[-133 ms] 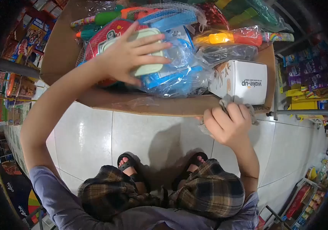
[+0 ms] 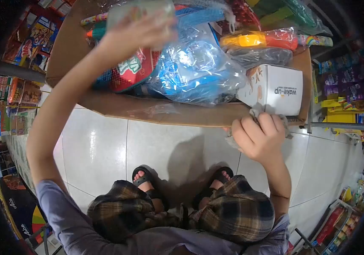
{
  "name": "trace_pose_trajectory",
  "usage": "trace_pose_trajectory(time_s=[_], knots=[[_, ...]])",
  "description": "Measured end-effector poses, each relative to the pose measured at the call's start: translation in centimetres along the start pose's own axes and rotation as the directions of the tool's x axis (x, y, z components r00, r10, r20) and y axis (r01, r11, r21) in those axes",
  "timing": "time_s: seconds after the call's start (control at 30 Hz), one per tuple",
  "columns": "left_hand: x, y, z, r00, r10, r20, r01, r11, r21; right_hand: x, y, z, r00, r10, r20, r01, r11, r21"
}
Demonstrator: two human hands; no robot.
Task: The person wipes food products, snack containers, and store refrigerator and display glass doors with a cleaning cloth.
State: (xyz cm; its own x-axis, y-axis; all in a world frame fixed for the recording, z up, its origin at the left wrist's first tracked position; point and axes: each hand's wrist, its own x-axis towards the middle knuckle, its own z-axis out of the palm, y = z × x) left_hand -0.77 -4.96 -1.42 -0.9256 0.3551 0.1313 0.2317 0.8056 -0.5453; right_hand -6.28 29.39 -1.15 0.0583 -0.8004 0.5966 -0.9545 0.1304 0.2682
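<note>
Grey cloth (image 2: 234, 143) in right hand (image 2: 259, 138), white box (image 2: 285, 87) ("wake-up") beside

One cardboard box (image 2: 169, 115) carries these: one white printed carton (image 2: 285, 87) toward the right edge, one yellow-and-red item (image 2: 250, 40) toward the far right corner, one clear-wrapped blue bundle (image 2: 197, 63) mid-box, one lettered red item (image 2: 129, 76) toward the left edge. One blurred pale container (image 2: 120, 10), far left; one grey cloth (image 2: 255, 115), near edge; two sandals (image 2: 146, 175).

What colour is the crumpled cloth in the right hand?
The crumpled cloth is greyish, best seen in the head view.
</note>
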Motion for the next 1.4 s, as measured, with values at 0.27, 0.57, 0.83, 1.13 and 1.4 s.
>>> trace_pose_trajectory(time_s=[0.27,0.57,0.83,1.13,1.4], knots=[[0.2,2.7,-3.9,0.973,0.232,-0.004,-0.214,0.889,-0.406,0.3,-0.1,0.0,0.998,0.049,0.041,-0.047,0.998,-0.040],[1.0,5.2,-1.1,0.892,0.411,0.188,-0.339,0.883,-0.324,0.1,-0.1,0.1,1.000,0.014,0.017,-0.014,1.000,-0.020],[2.4,3.0,-1.4,0.885,0.443,0.141,-0.357,0.842,-0.405,0.4,-0.3,0.1,1.000,0.001,0.017,0.000,1.000,-0.016],[1.3,1.7,-1.6,0.936,0.350,0.048,-0.319,0.896,-0.310,0.3,-0.2,0.0,0.999,-0.006,0.044,0.007,1.000,-0.030],[1.0,-0.1,-3.7,0.999,0.053,0.001,-0.044,0.838,-0.544,0.3,0.0,0.3,1.000,-0.028,-0.002,0.028,0.998,-0.064]])
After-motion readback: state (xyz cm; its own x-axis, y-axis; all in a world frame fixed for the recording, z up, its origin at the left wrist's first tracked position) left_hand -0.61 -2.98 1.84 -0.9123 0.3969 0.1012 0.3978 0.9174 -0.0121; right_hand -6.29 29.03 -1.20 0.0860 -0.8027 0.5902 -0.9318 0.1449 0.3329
